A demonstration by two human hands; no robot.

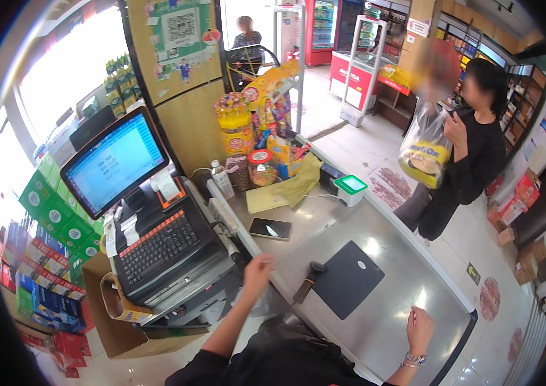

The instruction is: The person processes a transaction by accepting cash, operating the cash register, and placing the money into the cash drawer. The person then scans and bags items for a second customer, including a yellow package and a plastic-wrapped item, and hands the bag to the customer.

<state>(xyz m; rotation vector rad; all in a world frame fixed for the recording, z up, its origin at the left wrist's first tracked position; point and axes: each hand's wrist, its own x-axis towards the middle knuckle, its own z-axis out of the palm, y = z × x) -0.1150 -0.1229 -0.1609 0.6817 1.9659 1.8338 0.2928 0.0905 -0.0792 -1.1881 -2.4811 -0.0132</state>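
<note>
My left hand (259, 273) is over the near edge of a metal checkout counter (398, 275), fingers loosely curled, with no object visible in it. Over the counter's right part is my right hand (419, 328), loosely curled, a watch or bracelet on the wrist; I cannot tell whether it holds anything. Between them lie a black handheld scanner (310, 282) and a dark flat mat (348, 280). A smartphone (270, 228) rests beyond my left hand. Farther back are a green-and-white payment device (351, 189) and a yellow cloth (297, 186).
To the left stand a monitor (116, 161), a keyboard (159, 246) and an open cardboard box (113, 323). A candy jar (262, 168) and a bottle (222, 179) line the counter's back. Across it, a person (475, 144) is beside a filled plastic bag (426, 154); another person (247, 41) is by the doorway.
</note>
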